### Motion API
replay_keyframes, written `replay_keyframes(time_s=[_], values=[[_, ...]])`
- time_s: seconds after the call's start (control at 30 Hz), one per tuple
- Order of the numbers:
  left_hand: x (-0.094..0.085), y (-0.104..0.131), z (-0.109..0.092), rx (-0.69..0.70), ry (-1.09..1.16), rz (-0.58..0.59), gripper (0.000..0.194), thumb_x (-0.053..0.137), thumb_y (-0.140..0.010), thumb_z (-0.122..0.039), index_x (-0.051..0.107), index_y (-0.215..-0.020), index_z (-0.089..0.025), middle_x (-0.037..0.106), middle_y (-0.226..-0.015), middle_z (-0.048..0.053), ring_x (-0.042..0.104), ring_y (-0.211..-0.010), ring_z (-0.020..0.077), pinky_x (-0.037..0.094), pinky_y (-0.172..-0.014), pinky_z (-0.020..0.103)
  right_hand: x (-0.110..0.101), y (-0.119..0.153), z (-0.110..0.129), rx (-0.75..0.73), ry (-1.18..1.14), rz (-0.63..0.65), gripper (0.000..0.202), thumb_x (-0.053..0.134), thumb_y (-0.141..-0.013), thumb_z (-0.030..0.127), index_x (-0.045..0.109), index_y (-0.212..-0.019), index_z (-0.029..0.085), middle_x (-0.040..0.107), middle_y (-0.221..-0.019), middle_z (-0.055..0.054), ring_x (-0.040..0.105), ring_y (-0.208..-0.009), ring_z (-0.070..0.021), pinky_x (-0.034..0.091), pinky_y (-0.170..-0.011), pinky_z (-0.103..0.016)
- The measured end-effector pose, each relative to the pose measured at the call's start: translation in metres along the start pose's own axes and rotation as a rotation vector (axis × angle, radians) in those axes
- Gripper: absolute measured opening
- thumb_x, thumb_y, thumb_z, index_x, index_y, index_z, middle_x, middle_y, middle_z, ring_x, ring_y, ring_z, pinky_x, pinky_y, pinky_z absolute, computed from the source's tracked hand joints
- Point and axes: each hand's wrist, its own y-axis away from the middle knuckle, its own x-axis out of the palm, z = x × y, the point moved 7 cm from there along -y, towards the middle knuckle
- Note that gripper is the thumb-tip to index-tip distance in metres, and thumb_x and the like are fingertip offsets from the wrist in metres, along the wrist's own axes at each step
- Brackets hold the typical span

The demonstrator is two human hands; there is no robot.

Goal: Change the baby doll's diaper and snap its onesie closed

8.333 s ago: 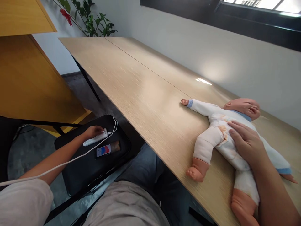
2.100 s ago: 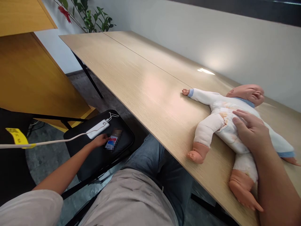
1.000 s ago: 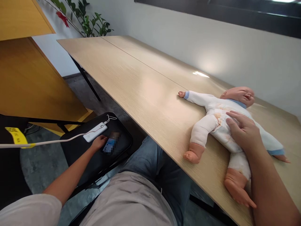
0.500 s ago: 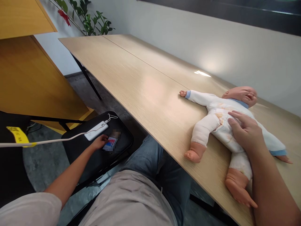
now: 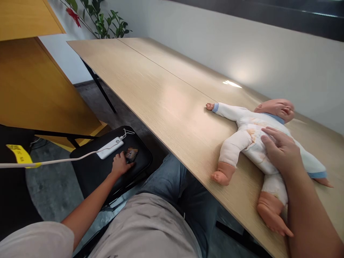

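Observation:
A baby doll in white clothes with blue cuffs lies on its back on the table, limbs spread. My right hand rests flat on its belly, fingers laid over the cloth and not gripping. Down on the black chair seat, my left hand is beside a small, dark, flat phone-like item; its thumb and fingers are apart at the near side. Parts of that item are blurred, and whether the fingertips touch it is unclear. A white power bank with a cable lies just beyond this hand.
The light wooden table runs along a wall, its near edge by my legs. A white cable with a yellow tag crosses the left side. Wooden furniture stands beyond the chair; a plant is behind the table.
My left hand has turned and shifted slightly right and down beside the flat item. Its blue and red picture has given way to a darker one. The right hand and doll stay put.

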Motion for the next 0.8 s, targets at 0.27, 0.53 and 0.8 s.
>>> replay_keyframes(time_s=[0.27, 0.53, 0.8], values=[[0.001, 0.011, -0.015, -0.035, -0.091, -0.108, 0.102, 0.059, -0.081, -0.067, 0.03, -0.156, -0.004, 0.049, -0.135, 0.027, 0.047, -0.125, 0.0472, 0.041, -0.101, 0.054, 0.0, 0.0, -0.001, 0.02, 0.018, 0.006, 0.051, 0.05, -0.097, 0.061, 0.072, -0.133, 0.031, 0.068, -0.142, -0.007, 0.058, -0.138, -0.027, 0.04, -0.12, -0.048], [-0.003, 0.008, -0.019, 0.011, -0.103, -0.11, 0.088, 0.059, -0.082, -0.065, 0.045, -0.143, -0.004, 0.053, -0.13, 0.026, 0.05, -0.122, 0.0457, 0.044, -0.098, 0.052, -0.001, 0.0, 0.002, 0.019, 0.017, 0.01, 0.05, 0.05, -0.098, 0.059, 0.071, -0.133, 0.03, 0.067, -0.143, -0.007, 0.058, -0.138, -0.0266, 0.04, -0.12, -0.047], [-0.004, 0.011, -0.035, 0.19, -0.098, -0.089, 0.086, 0.052, -0.093, -0.056, 0.033, -0.16, -0.006, 0.034, -0.16, 0.031, 0.035, -0.146, 0.0469, 0.035, -0.113, 0.055, -0.001, 0.001, 0.003, 0.036, 0.018, 0.007, 0.05, 0.051, -0.098, 0.057, 0.071, -0.133, 0.029, 0.067, -0.142, -0.008, 0.058, -0.137, -0.027, 0.04, -0.119, -0.047]])
